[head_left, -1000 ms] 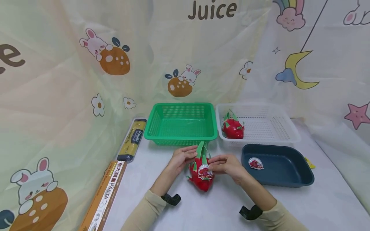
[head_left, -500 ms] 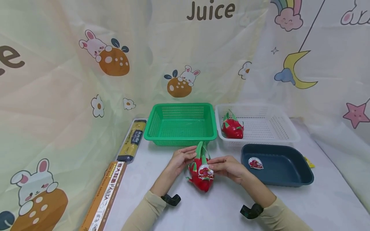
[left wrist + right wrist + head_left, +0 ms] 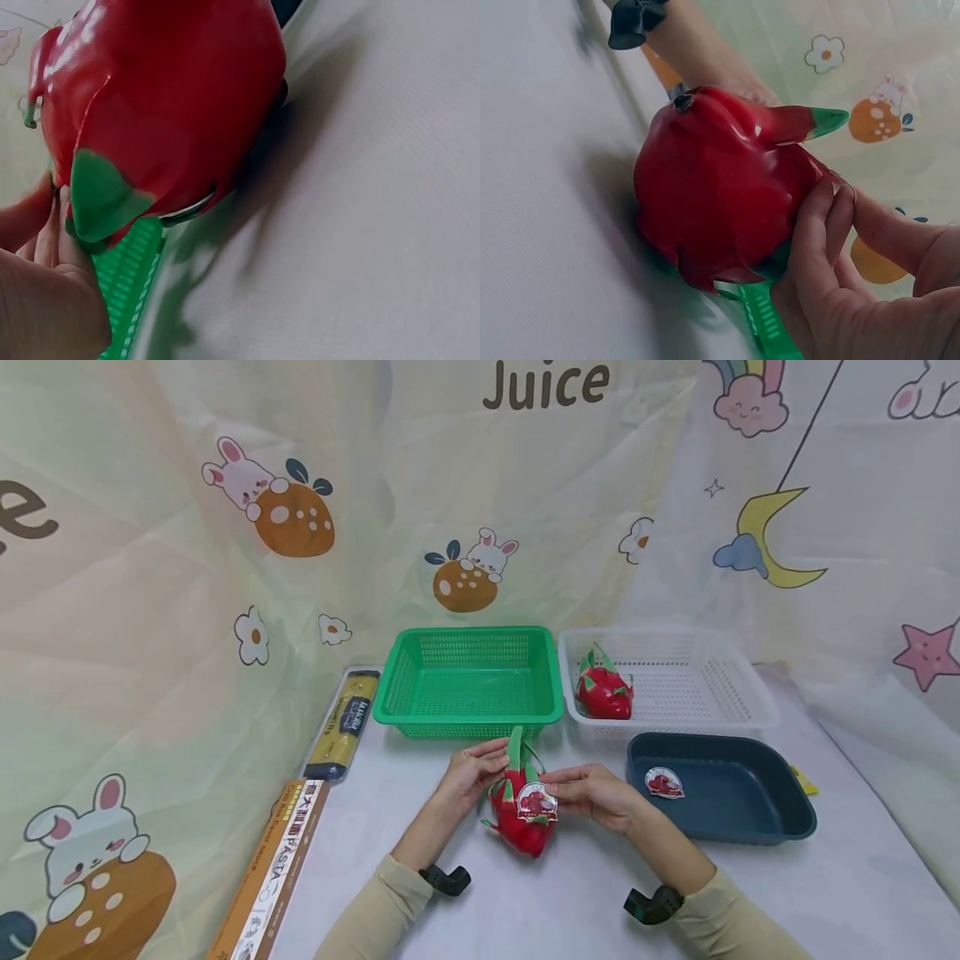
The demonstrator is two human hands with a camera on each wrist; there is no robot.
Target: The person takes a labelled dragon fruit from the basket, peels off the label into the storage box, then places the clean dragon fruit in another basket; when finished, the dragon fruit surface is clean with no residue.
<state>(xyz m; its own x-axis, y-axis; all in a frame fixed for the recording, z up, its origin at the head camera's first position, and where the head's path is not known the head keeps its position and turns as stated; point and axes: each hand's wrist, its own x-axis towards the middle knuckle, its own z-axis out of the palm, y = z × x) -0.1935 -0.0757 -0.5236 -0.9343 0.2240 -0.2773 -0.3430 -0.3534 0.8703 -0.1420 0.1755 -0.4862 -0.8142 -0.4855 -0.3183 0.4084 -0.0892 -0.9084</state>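
A red toy dragon fruit (image 3: 522,835) with green leaf tips is held just above the white tabletop, in front of the green basket. My left hand (image 3: 471,774) grips it near the long green leaves at its top. A round sticker (image 3: 537,802) with a red fruit picture overlaps the fruit's upper side. Thumb and fingers of my right hand (image 3: 596,795) pinch the sticker's right edge; its thin rim shows between them in the right wrist view. The left wrist view shows the fruit's glossy red underside (image 3: 180,97) beside the left fingers.
Behind stand a green basket (image 3: 468,727) and a white basket (image 3: 675,725) holding another dragon fruit (image 3: 604,693). A dark blue tray (image 3: 727,835) with a similar sticker (image 3: 664,783) is at right. Left lie a yellow pasta pack (image 3: 343,727) and a pasta box (image 3: 268,868).
The sticker has shifted slightly right and up with my right fingers and tilted a little. My left hand and the fruit stay nearly where they were.
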